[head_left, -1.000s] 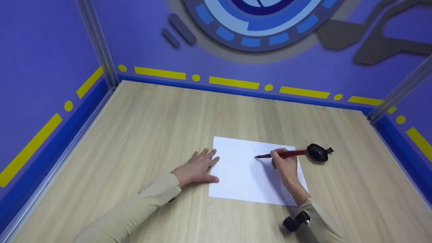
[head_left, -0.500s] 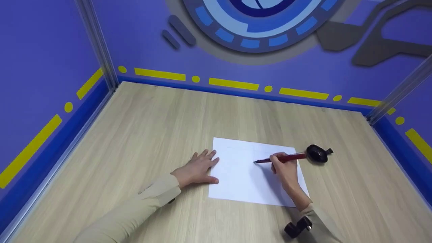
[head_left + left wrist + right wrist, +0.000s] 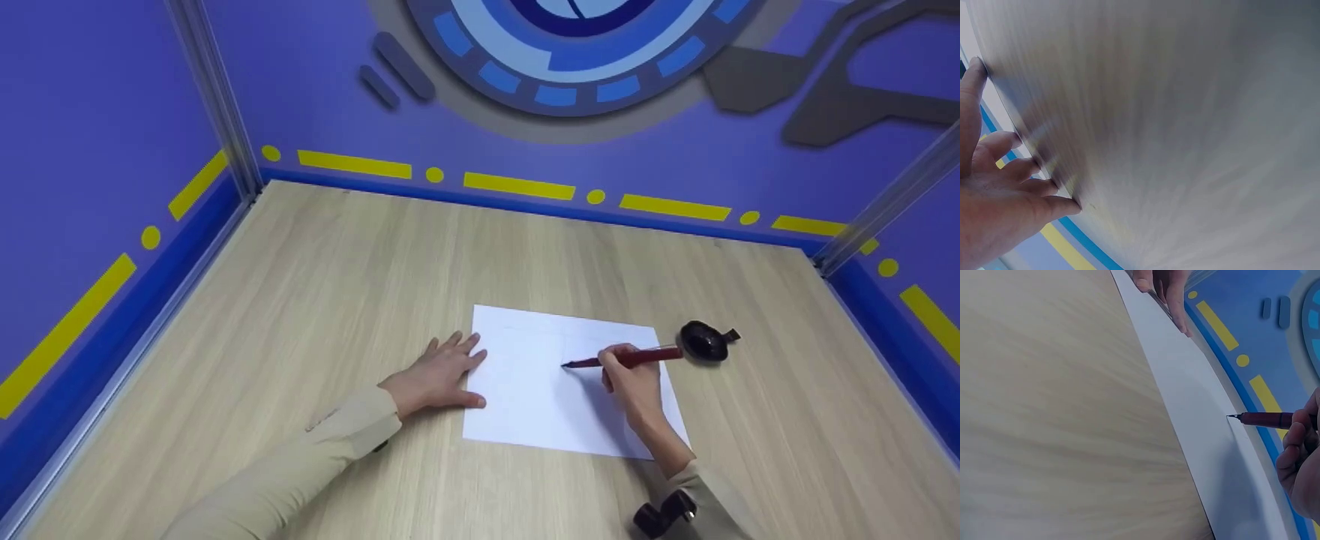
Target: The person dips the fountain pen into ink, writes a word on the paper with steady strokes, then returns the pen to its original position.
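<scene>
A white sheet of paper (image 3: 517,390) lies on the wooden table, with faint thin lines near its far side. My right hand (image 3: 634,382) pinches a dark red pen (image 3: 645,357) above the sheet's right half. The pen slants, its black tip at or just over the paper near the middle; in the right wrist view the pen (image 3: 1264,419) shows a narrow pointed nib. My left hand (image 3: 439,375) rests with spread fingers on the sheet's left edge, thumb and fingertips touching it. The left wrist view shows the left hand (image 3: 1010,197) from the side, palm down.
A glossy black rounded object (image 3: 703,342) with a small tab sits right of the paper, near the pen's back end. The wooden table (image 3: 360,270) reaches back to a blue wall (image 3: 322,97) with yellow marks. Side panels stand left and right.
My right hand has drawn the pen tip a short way toward me and slightly left over the paper. The left hand and the sheet stay put.
</scene>
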{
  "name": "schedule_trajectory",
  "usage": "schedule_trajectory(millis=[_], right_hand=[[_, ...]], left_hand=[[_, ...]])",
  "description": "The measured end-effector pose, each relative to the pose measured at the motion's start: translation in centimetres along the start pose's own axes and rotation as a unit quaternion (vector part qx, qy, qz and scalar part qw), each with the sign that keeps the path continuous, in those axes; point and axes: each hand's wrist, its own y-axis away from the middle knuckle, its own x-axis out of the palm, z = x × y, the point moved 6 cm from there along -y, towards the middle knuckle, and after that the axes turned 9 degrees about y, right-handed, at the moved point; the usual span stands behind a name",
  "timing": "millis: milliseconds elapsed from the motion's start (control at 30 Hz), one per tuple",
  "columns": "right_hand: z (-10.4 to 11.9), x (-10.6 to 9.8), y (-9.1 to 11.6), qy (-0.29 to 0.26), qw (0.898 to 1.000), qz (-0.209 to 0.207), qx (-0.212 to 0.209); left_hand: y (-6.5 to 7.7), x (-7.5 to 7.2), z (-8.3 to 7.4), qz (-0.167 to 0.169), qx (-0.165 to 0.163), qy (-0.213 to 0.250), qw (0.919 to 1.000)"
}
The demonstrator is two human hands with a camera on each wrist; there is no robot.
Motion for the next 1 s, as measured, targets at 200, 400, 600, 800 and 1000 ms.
schedule_trajectory(millis=[200,400,600,800,1000], right_hand=[[0.0,0.0,0.4,0.0,1.0,0.0,0.003],[0.0,0.0,0.8,-0.006,1.0,0.002,0.0],[-0.1,-0.2,1.1,0.008,1.0,0.006,-0.001],[-0.3,-0.4,1.3,0.002,1.0,0.004,0.004],[-0.2,-0.1,1.6,-0.005,1.0,0.012,0.005]], left_hand=[[0.0,0.0,0.0,0.004,0.004,-0.001,1.0],[-0.1,0.0,0.1,0.004,0.01,-0.003,0.9999],[-0.2,0.0,0.1,0.002,0.014,-0.004,0.9999],[-0.1,0.0,-0.2,0.001,0.02,-0.003,0.9998],[0.3,-0.1,0.0,-0.001,0.014,0.003,0.9999]])
